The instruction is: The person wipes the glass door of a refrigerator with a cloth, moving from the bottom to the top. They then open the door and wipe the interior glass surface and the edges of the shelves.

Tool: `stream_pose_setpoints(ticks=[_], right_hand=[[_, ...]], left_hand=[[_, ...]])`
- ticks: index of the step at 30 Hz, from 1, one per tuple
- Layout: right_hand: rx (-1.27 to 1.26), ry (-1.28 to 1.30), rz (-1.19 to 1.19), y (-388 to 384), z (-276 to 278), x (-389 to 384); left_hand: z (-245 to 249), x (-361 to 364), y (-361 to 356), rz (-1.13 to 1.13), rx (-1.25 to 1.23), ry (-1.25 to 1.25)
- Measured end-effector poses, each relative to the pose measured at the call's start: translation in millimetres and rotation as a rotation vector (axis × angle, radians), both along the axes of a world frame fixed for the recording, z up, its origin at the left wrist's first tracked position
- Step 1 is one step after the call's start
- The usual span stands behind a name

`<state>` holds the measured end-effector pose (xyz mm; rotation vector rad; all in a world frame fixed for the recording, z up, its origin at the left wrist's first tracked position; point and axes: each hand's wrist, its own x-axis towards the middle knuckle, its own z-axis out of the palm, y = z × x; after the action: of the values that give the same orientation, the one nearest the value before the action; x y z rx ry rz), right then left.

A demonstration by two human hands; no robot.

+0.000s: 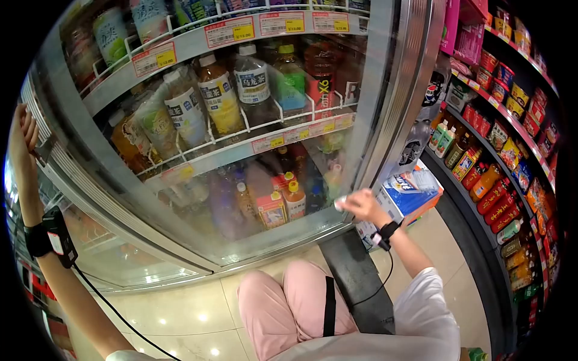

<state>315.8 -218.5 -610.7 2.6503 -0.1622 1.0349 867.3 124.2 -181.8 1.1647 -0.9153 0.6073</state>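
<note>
My left hand is at the far left, its fingers curled at the metal edge of the glass fridge door. My right hand is closed, pinching a small white wad, perhaps tissue, near the lower right corner of the glass. Behind the glass are rows of drink bottles, among them a clear bottle with a white label, a green-capped bottle and an orange-capped bottle on the bottom level. Haze or reflections blur part of the lower glass.
A blue and white carton stands on the floor beside the fridge. Curved shelves of bottles and snack packs line the right side. Below me are pink-trousered knees and a dark floor strip. Cables run from both wrist straps.
</note>
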Motion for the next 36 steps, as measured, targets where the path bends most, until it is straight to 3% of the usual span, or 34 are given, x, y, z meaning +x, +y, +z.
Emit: stream_pose_setpoints(ticks=[4, 7, 9, 14, 17, 22, 23, 26, 29, 33, 34, 36], right_hand=[[-0.382, -0.526, -0.114, -11, 162, 3], [-0.205, -0.822, -0.134, -17, 264, 6], [-0.147, -0.748, -0.124, -35, 281, 10], [-0.12, -0.686, -0.141, -34, 177, 9], [-0.151, -0.486, -0.102, -33, 73, 4], [0.119, -0.017, -0.116, -15, -77, -11], [0.182, 0.038, -0.14, -8, -93, -11], [0.336, -0.145, -0.152, 12, -87, 0], [0.341, -0.445, -0.109, 26, -1, 16], [0.095, -0.929, -0.131, 11, 171, 23], [0.251, -1.083, -0.087, 4, 201, 27], [0.315, -1.261, 0.099, -5, 251, 38]], left_hand=[[1, 5, -2, -0.021, 0.02, 0.019], [3, 2, -1, -0.043, 0.031, 0.028], [6, -4, -3, -0.072, 0.041, 0.035], [2, -24, -2, -0.16, 0.046, 0.065], [5, -31, -4, -0.227, 0.053, 0.065], [6, -33, -2, -0.288, 0.049, 0.109], [7, -45, -6, -0.229, -0.006, 0.174], [3, -70, -11, -0.212, -0.002, 0.162], [3, -68, -10, -0.304, -0.014, 0.132], [2, -73, -14, -0.255, -0.031, 0.115], [1, -72, -14, -0.25, -0.031, 0.119], [2, -77, -15, -0.252, -0.04, 0.139]])
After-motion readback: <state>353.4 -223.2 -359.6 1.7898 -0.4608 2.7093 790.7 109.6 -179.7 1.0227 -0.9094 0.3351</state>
